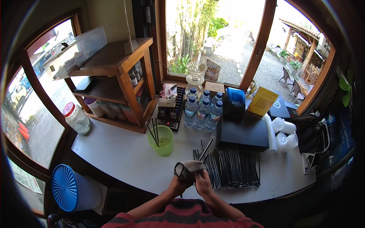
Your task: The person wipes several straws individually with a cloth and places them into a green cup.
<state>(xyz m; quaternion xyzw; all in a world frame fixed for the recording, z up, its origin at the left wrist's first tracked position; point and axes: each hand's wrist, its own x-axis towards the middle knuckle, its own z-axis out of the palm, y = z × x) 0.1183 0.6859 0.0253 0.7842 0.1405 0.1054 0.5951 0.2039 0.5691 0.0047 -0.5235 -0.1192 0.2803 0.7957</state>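
A grey-brown cloth (192, 166) with a dark edge is bunched between my two hands above the counter's front edge. My left hand (178, 185) grips its dark, folded lower part. My right hand (203, 182) closes on its right side. From the cloth a dark straw (206, 149) juts up to the right; its lower end is hidden. Right of my hands lies a wide row of dark straws (233, 168), several with shiny wrappers. Farther left, a light green plastic tub (161, 142) holds a few dark straws (154, 132) leaning on its rim and some liquid.
Plastic water bottles (203, 111) stand behind, beside a multi-port charger (171, 114). A black box (242, 134) carries a small printer (235, 99) and a yellow sign (262, 101). Stacked plastic cups (285, 134) lie right. A wooden shelf (114, 82) and lidded jar (77, 118) stand left.
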